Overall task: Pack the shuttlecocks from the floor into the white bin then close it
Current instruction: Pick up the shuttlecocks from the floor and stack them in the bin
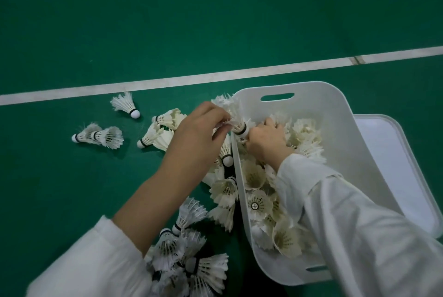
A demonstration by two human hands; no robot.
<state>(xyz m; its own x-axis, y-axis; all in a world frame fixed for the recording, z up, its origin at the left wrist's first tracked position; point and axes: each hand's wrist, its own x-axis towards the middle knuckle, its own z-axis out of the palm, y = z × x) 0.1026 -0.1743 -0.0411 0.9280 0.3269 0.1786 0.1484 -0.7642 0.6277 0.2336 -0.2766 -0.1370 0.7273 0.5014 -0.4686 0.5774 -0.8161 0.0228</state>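
Note:
The white bin [335, 114] stands open at the right, holding several feathered shuttlecocks [257, 203]. Over its left rim my left hand [199, 133] pinches the feathers of a stack of shuttlecocks [236, 117]. My right hand [267, 139] grips the cork end of that same stack, just inside the bin. More loose shuttlecocks lie on the green floor: a pile [189, 256] at the bottom centre, a nested pair [100, 137] at far left, a single one [125, 105] near the white line. The bin's white lid [393, 153] lies flat behind the bin at the right.
The green court floor [167, 33] stretches away, crossed by two white lines [215, 75]. Shuttlecocks [158, 133] also lie just left of my left hand, and others [224, 191] rest against the bin's left wall.

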